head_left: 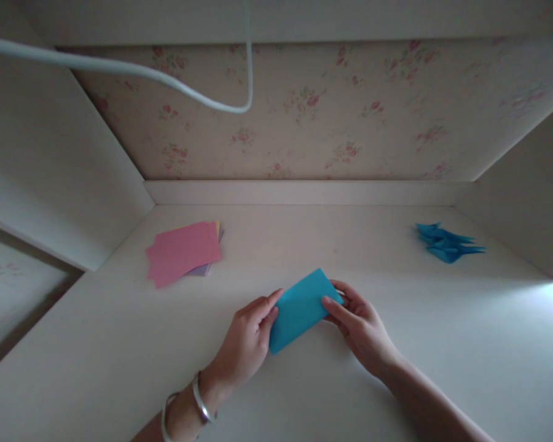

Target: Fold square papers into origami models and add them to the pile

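Nearest the viewer, two silver bracelets (201, 399) circle a person's left wrist. Above them, the left hand (249, 337) grips the left end of one rectangular piece of turquoise paper (304, 313), and the right hand (359, 325) pinches its right end, thumb on top and fingers behind. The paper is held over the middle of a white worktop (276, 399), slanting so that its right end lies farther away than its left. Bare surface spreads on both sides of the hands, and a wide stretch separates the two groups of paper beyond them. Farther back on the left rests one loose stack of coloured paper (184, 252), pink uppermost, with yellow and purple edges peeking out; the number of sheets cannot be told. Far right, near the side wall, lie blue folded paper pieces (449, 242) with sharp points, at least two, overlapping. A low white ledge (304, 192) marks the worktop's back edge. Behind it rises cream wallpaper (276, 135) with pink flowers, a white panel (64, 159) closing the left side, and one white cable (166, 77) loops across the upper left.
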`<state>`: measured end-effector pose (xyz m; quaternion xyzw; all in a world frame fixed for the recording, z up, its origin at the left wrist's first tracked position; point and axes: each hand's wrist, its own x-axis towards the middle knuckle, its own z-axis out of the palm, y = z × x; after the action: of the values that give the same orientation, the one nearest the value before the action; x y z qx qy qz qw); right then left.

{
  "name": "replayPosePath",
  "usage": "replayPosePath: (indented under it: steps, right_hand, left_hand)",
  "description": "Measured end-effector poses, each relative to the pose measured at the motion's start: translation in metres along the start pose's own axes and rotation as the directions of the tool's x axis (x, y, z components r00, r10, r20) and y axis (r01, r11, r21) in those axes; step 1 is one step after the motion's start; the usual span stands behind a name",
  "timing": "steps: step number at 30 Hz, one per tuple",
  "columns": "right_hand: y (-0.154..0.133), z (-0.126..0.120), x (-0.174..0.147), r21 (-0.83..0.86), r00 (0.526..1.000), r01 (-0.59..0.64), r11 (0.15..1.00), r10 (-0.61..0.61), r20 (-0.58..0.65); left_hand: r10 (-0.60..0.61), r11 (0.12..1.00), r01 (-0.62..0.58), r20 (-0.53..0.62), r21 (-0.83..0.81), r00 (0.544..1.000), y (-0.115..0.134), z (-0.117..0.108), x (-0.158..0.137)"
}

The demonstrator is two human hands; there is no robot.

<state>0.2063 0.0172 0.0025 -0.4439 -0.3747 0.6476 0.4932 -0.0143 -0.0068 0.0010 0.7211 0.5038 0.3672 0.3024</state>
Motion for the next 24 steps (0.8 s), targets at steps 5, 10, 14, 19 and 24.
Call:
replayPosePath:
  steps: [5,10,14,19,24]
  right_hand:
    - [-0.0002,-0.0005,-0.0003,-0.013,1.0,-0.01,1.0,0.01,0.016]
    - [0.0036,-0.003,0.0017,-0.007,1.0,-0.014,1.0,0.014,0.015]
    - [0.0048,-0.0034,0.0024,0.024,0.999,-0.028,0.999,0.028,0.022]
    - [0.0044,-0.0018,0.0029,0.045,0.999,-0.027,0.999,0.025,0.029]
    - [0.0014,0.0005,0.0019,0.024,0.999,-0.016,1.0,0.015,0.04]
  left_hand:
    - [-0.01,1.0,0.01,-0.008,-0.004,1.0,-0.0005,0.001,0.002]
    - [-0.016,1.0,0.016,-0.008,-0.009,1.0,-0.0004,0.0014,0.0025]
    - [-0.004,1.0,0.004,-0.02,-0.011,1.0,-0.0005,0.0018,0.0017]
    - [0.003,1.0,-0.003,-0.035,-0.012,0.999,0.0005,0.0016,0.0019]
    - [0.006,1.0,-0.006,-0.019,-0.024,1.0,0.0014,0.0009,0.0015]
